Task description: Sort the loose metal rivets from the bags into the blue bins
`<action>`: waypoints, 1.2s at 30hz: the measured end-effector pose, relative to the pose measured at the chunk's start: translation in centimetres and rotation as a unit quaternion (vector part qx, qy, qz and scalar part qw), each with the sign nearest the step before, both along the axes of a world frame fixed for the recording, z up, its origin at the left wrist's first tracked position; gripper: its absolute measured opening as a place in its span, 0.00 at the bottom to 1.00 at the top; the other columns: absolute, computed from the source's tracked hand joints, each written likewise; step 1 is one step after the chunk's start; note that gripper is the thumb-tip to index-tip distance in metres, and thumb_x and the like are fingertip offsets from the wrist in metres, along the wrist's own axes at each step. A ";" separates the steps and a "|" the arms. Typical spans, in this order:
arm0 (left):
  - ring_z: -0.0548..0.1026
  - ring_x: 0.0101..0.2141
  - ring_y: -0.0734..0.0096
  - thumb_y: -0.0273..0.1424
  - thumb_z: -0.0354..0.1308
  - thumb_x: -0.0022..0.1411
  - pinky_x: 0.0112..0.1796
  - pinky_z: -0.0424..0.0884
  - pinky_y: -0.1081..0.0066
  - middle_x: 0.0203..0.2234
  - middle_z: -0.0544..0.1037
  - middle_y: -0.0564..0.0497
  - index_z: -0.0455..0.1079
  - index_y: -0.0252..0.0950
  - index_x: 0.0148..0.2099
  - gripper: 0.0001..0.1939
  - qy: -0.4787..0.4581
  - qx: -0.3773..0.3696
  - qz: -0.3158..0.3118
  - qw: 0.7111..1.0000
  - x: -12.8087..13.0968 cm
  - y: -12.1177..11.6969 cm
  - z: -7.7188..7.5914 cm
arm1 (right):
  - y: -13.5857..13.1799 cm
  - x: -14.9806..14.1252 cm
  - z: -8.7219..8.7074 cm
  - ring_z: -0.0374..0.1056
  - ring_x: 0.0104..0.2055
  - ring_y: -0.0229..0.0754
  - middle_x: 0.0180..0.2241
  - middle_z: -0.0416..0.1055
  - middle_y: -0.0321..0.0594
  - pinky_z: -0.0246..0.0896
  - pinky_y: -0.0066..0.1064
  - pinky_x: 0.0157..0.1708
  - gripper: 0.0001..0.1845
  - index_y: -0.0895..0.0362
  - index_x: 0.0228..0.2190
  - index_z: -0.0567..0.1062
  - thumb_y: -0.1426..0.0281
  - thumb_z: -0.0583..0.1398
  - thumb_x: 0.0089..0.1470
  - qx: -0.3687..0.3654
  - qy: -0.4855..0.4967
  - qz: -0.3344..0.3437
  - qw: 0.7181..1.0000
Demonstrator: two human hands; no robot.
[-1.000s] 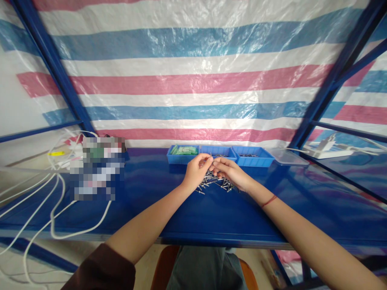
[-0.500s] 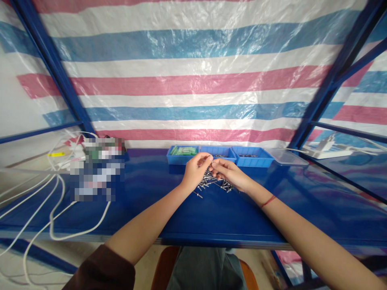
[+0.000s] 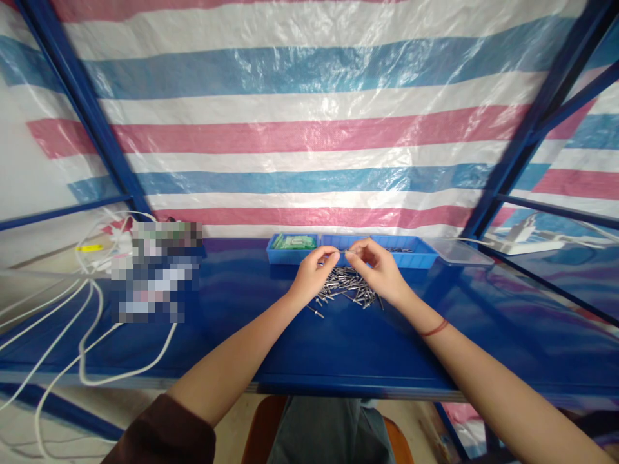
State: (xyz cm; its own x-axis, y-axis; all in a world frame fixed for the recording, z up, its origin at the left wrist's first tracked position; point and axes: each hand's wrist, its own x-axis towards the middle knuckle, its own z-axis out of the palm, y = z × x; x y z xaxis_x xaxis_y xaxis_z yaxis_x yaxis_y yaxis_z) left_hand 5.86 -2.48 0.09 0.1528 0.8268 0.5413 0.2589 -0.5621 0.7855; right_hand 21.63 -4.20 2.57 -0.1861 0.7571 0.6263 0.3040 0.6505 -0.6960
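Observation:
A thin metal blind rivet point(image 3: 343, 251) spans the gap between my two hands, above the table. My left hand point(image 3: 315, 274) pinches one end of it between thumb and forefinger. At the other end, the thumb and fingertips of my right hand point(image 3: 380, 267) are closed on it. Below and between the hands lies a loose pile of blind rivets point(image 3: 345, 283), silvery, with thin pins pointing in many directions. One stray rivet point(image 3: 316, 312) rests at the pile's front left. My fingers partly hide the pile and the middle blue bin point(image 3: 333, 241).
Behind my hands, the left bin point(image 3: 293, 256) contains green-and-white packets, and the right bin point(image 3: 413, 259) holds small metal pieces. A clear lid point(image 3: 457, 251) lies right of them. White cables point(image 3: 91, 322) trail over the blue table point(image 3: 232, 335) at left, near a pixelated area.
My right hand has shifted slightly right and up, its fingers now bent downward over the rivet. The rivet between the hands has come into view, and more of the pile shows. My left hand barely moved.

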 end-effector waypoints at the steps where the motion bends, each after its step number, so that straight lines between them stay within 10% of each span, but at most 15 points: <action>1: 0.73 0.37 0.70 0.36 0.50 0.63 0.40 0.69 0.71 0.37 0.76 0.50 0.70 0.36 0.40 0.11 0.023 -0.006 -0.005 1.000 0.0 0.0 -0.1 | -0.2 0.1 0.2 0.61 0.27 0.38 0.25 0.65 0.36 0.57 0.30 0.28 0.10 0.54 0.30 0.67 0.60 0.57 0.54 0.035 -0.047 -0.020 0.998; 9: 0.66 0.50 0.57 0.44 0.49 0.62 0.50 0.61 0.55 0.47 0.70 0.45 0.62 0.42 0.56 0.22 0.353 0.052 0.033 0.934 -1.2 -1.8 1.3 | 2.8 5.2 0.3 0.65 0.28 0.41 0.28 0.71 0.42 0.58 0.32 0.32 0.11 0.56 0.33 0.70 0.63 0.52 0.57 0.128 -0.153 -0.252 0.947; 15: 0.54 0.57 0.41 0.54 0.55 0.50 0.49 0.57 0.45 0.60 0.56 0.41 0.64 0.46 0.55 0.33 0.474 -0.085 0.029 0.876 -2.7 -4.5 3.5 | 5.5 8.8 -0.7 0.66 0.38 0.52 0.36 0.72 0.52 0.58 0.42 0.40 0.12 0.59 0.34 0.73 0.67 0.53 0.53 0.146 -0.281 -0.370 0.873; 25: 0.75 0.35 0.56 0.46 0.64 0.42 0.36 0.69 0.65 0.45 0.72 0.43 0.64 0.44 0.57 0.38 0.507 -0.179 0.023 0.843 -5.3 -4.7 5.2 | 1.6 7.9 -0.1 0.69 0.26 0.44 0.29 0.75 0.43 0.61 0.31 0.24 0.21 0.54 0.32 0.77 0.54 0.66 0.37 -0.120 -0.392 0.003 0.912; 31: 0.69 0.15 0.77 0.41 0.61 0.50 0.22 0.66 0.73 0.44 0.74 0.44 0.62 0.43 0.58 0.32 0.448 -0.185 -0.018 0.874 -4.4 -3.8 3.9 | 2.0 6.2 -1.0 0.70 0.32 0.47 0.34 0.75 0.46 0.63 0.33 0.29 0.23 0.56 0.38 0.77 0.62 0.67 0.37 -0.142 -0.401 0.004 0.905; 36: 0.77 0.31 0.63 0.37 0.59 0.55 0.35 0.70 0.69 0.41 0.75 0.44 0.68 0.38 0.53 0.22 0.476 -0.075 -0.013 0.876 -3.6 -2.7 2.5 | 2.1 4.4 -1.0 0.68 0.26 0.42 0.28 0.74 0.41 0.59 0.31 0.27 0.11 0.56 0.35 0.78 0.70 0.61 0.45 -0.110 -0.399 0.005 0.910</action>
